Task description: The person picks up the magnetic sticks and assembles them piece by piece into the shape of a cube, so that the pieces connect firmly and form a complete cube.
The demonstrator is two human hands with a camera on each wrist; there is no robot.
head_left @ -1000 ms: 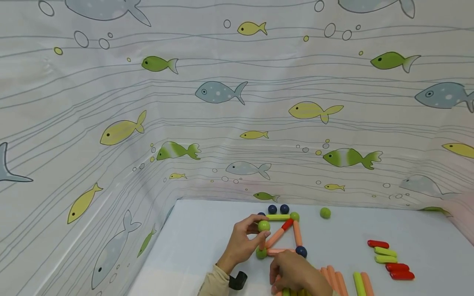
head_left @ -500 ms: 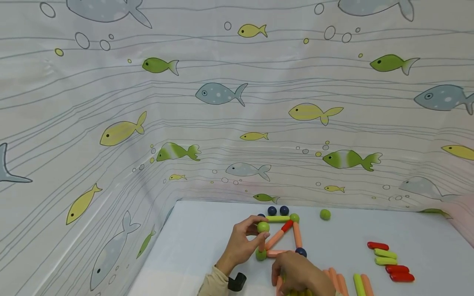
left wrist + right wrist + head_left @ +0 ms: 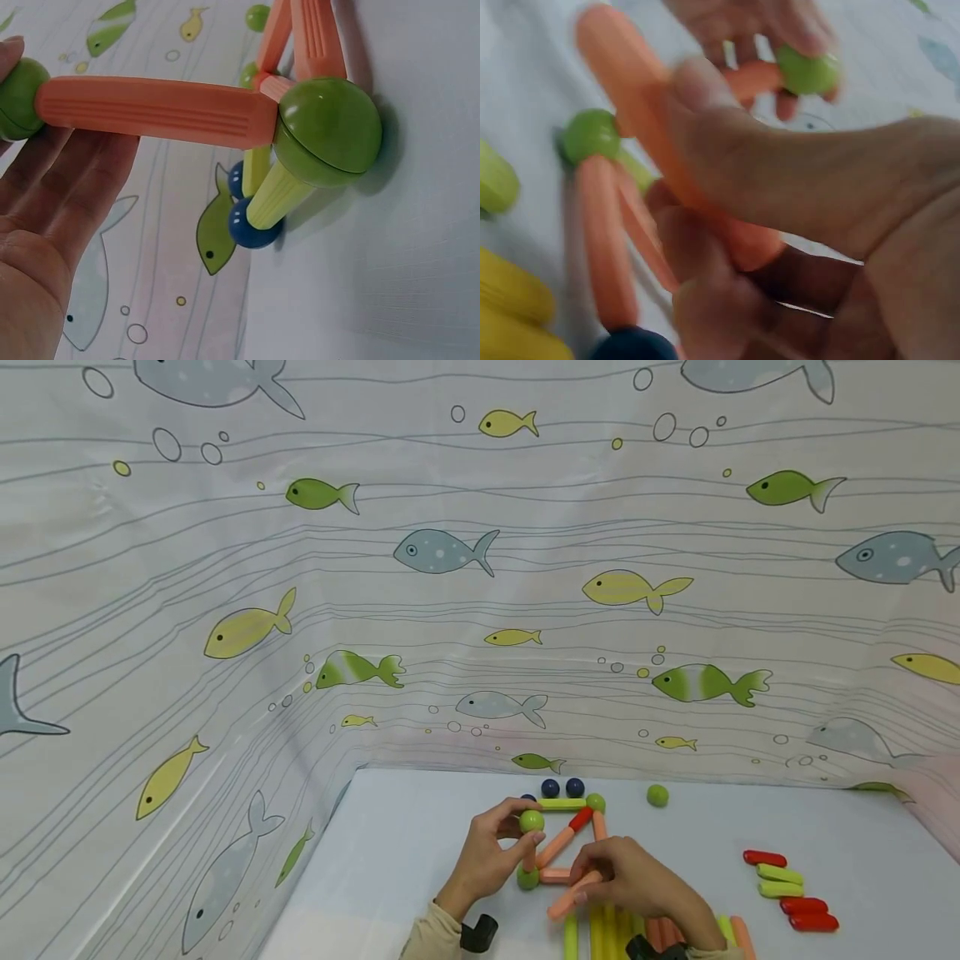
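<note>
My left hand (image 3: 487, 860) grips a green ball (image 3: 532, 822) at the top of an upright orange rod (image 3: 157, 109). That rod's lower end meets another green ball (image 3: 330, 131) on the table. My right hand (image 3: 637, 881) pinches a loose orange rod (image 3: 572, 897) between thumb and fingers, tilted above the table; it looks blurred in the right wrist view. The balls and rods form a flat frame, with a red and orange diagonal (image 3: 566, 837), a yellow-green rod (image 3: 562, 804) at the back and a green corner ball (image 3: 596, 802). My right hand hides the frame's near right corner in the head view.
Two dark blue balls (image 3: 562, 787) lie behind the frame, and a green ball (image 3: 657, 795) sits farther right. Yellow rods (image 3: 611, 935) line the near edge beside more orange ones. Short red rods (image 3: 804, 906) and yellow-green ones (image 3: 780, 881) lie at right. Fish-printed cloth walls the table.
My right hand has risen from the row of rods at the near edge, bringing an orange rod with it and uncovering the yellow rods. The left hand stays almost in place.
</note>
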